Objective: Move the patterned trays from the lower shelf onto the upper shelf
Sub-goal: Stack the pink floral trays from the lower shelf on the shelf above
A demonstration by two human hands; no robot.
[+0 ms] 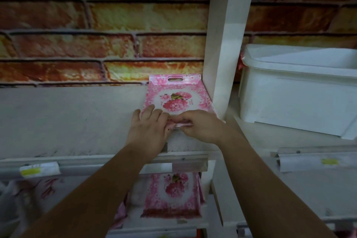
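Brick-backed upper shelf (pixel 67 121): pink floral tray (pixel 174 95) against white post (pixel 222 54), both hands' fingers (pixel 154 111) pinching its near edge.

The near edge of the pink floral tray (pixel 174 95) on the upper shelf (pixel 67 120) is covered by the left hand (pixel 149 131) and right hand (pixel 201 126), so the near handle and the fingertips beneath cannot be seen. The trays on the lower shelf (pixel 173 195) are partly masked by the shelf rail and forearms, and their number cannot be told. The white bin (pixel 297 92) is cut by the right edge; the yellow labels (pixel 31 171) are too blurred to read.
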